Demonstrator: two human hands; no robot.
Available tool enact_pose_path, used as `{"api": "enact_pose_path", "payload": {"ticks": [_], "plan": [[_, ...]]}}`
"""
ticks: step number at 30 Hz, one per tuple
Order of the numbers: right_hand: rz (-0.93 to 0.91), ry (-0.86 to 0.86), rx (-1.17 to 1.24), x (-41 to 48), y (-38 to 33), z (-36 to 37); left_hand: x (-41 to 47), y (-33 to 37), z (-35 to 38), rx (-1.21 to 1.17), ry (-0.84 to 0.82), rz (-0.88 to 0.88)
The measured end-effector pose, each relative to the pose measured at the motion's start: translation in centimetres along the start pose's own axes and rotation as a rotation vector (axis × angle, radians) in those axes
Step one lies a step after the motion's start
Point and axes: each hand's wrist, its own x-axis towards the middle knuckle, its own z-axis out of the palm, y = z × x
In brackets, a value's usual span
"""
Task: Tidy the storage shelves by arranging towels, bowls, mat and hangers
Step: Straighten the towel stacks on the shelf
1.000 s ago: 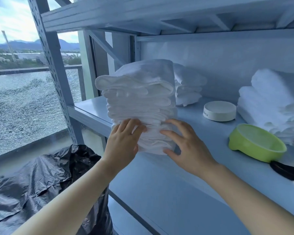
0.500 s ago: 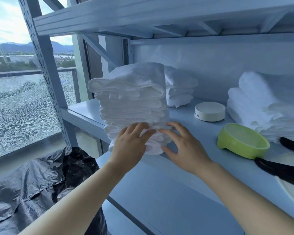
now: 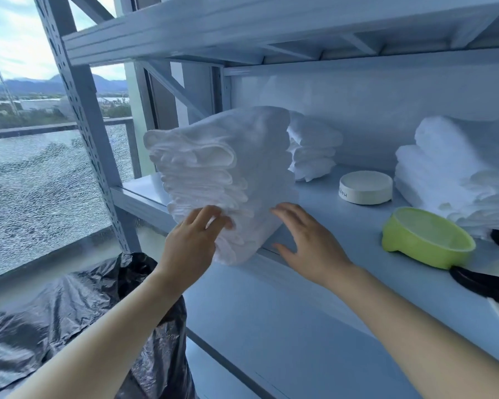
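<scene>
Towel stack (image 3: pixel 228 174) sits at the shelf's (image 3: pixel 343 234) front edge, bottom overhanging, top leaning out. Left hand (image 3: pixel 190 243) presses flat fingers on the lower folds, and right hand (image 3: pixel 308 246) is spread loose beside it, nothing gripped. One uneven shove and it probably topples off.

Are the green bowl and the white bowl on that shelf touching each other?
Apart. The head view shows bare shelf between green bowl and white bowl.

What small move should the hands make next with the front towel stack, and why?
Probably push the towel stack back onto the shelf: its lower corner overhangs the front edge, and the left hand and right hand are at its base.
</scene>
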Motion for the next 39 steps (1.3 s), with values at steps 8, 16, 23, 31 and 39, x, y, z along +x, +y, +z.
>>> {"api": "enact_pose_path", "payload": {"ticks": [8,16,23,31,39], "plan": [[-0.05,0.004,-0.061,2.0,-1.3,0.9,0.1,-0.3,-0.8,-0.028,0.06,0.039],[-0.124,-0.033,-0.056,3.0,0.0,-0.1,0.8,1.7,-0.7,-0.025,0.142,0.035],[-0.216,-0.067,0.019,4.3,1.9,0.6,0.8,4.0,0.6,0.044,0.082,-0.008],[-0.35,-0.082,0.042,5.4,4.3,1.1,1.4,4.5,1.2,0.108,0.079,-0.062],[-0.313,-0.092,0.17,5.4,4.7,2.3,1.2,3.9,2.2,0.127,0.076,-0.105]]}}
